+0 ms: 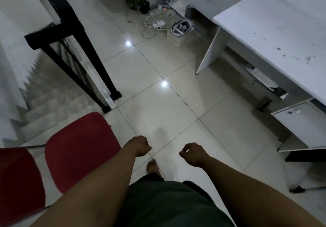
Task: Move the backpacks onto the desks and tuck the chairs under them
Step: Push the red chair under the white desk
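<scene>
A red padded chair seat [82, 149] stands at the lower left, with a second red cushion [19, 182] at the left edge beside it. A white desk [275, 32] runs along the right side, its drawer unit [303, 126] below the top. My left hand [141, 146] hangs just right of the red seat, fingers curled with nothing in them. My right hand [192, 153] is level with it, about a hand's width to the right, also curled and holding nothing. No backpack is in view.
A black stair railing [74, 37] guards descending steps [45, 106] at the left. Far ahead lie a power strip with cables [157, 24], a white box [180, 34] and a potted plant [137, 1]. My bare foot [152, 167] is on the tiled floor.
</scene>
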